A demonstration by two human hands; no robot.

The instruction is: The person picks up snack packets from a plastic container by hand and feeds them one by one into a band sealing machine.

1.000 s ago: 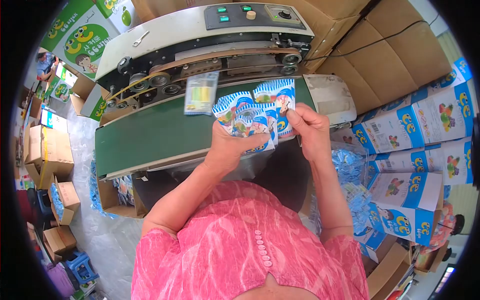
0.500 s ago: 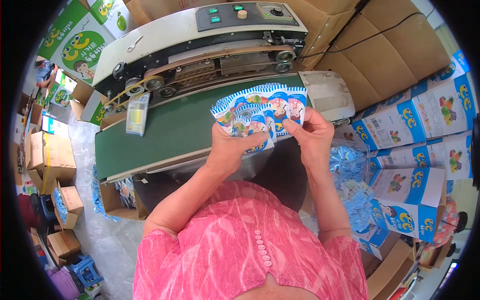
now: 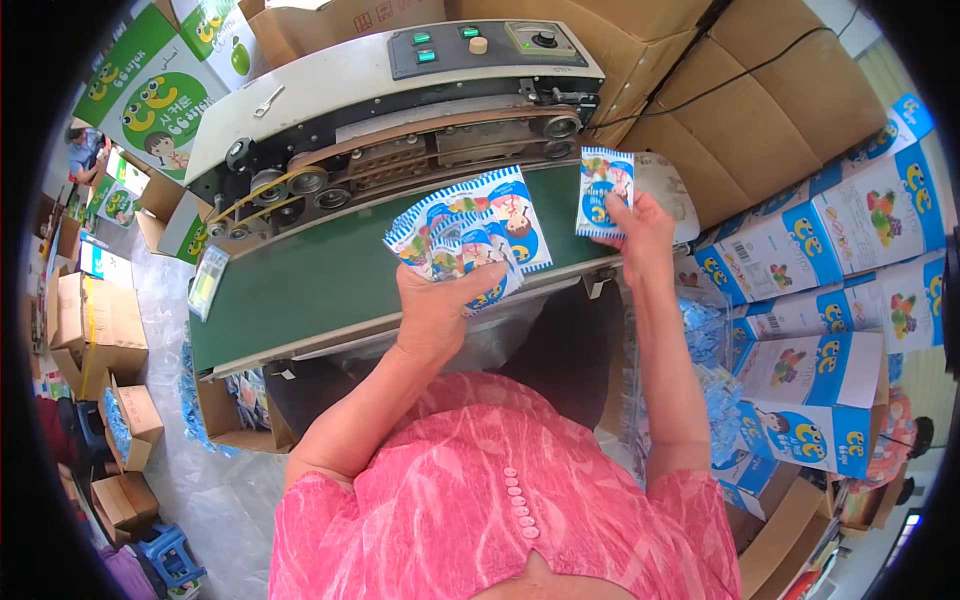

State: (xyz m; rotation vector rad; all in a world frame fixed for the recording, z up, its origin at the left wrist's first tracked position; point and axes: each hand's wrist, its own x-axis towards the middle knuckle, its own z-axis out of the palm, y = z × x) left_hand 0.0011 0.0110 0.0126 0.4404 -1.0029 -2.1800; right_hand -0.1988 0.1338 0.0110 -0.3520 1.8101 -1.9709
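Note:
My left hand (image 3: pixel 440 305) is closed round a fanned stack of blue-and-white packets (image 3: pixel 470 232), held over the front part of the green conveyor belt (image 3: pixel 300 290). To the right, my right hand (image 3: pixel 643 232) pinches a single packet (image 3: pixel 605 190) by its lower right part, upright and apart from the stack. Another packet (image 3: pixel 208 283), pale with a yellow-green panel, lies at the belt's left end. Behind the belt runs the sealing machine (image 3: pixel 400 150) with its rollers and brown band.
Printed blue-and-white cartons (image 3: pixel 810 250) stand at the right, beside a clear bin of blue packets (image 3: pixel 705 330). Below the belt's left end is an open carton (image 3: pixel 225 405) of packets. Brown boxes (image 3: pixel 100 320) stand at far left, where a person (image 3: pixel 85 155) is visible.
My right hand has drawn one packet away from the stack to the right. My left hand and its stack have shifted slightly left. The pale packet has travelled left along the belt.

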